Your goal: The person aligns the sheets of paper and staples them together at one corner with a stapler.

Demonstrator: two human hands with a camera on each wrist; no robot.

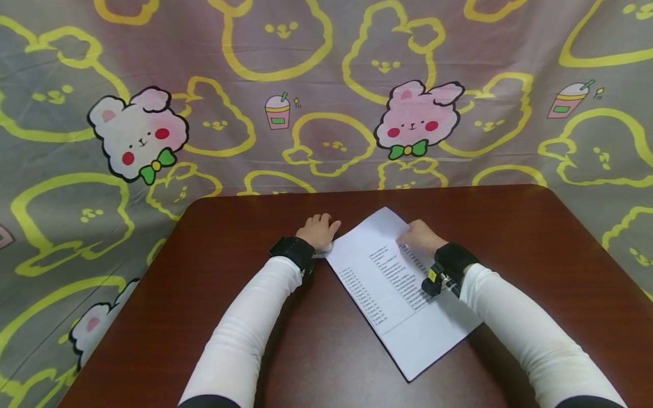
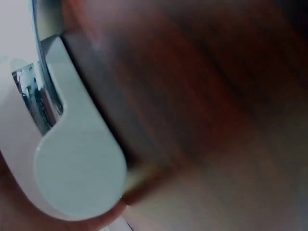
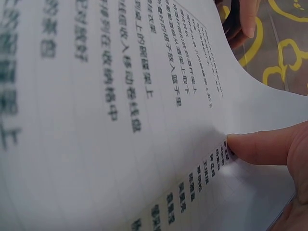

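Observation:
A stack of white printed paper [image 1: 357,260] lies at an angle on the brown table, its far end lifted and bent. My right hand [image 1: 423,237] pinches the right edge of the paper. In the right wrist view the thumb [image 3: 260,147] presses on the printed side, and the other fingers are mostly hidden behind the sheet. At the far left corner of the paper, my left hand [image 1: 317,231] rests with its thumb spread from the fingers. Beneath it is a white tool with a rounded end and metal parts [image 2: 79,168], perhaps a stapler; the hand covers most of it.
The brown table [image 1: 229,317] has rounded far corners. Behind it hangs a cartoon-printed curtain [image 1: 326,90]. Black bands circle both wrists, and a small camera [image 1: 433,281] on the right one sits over the paper.

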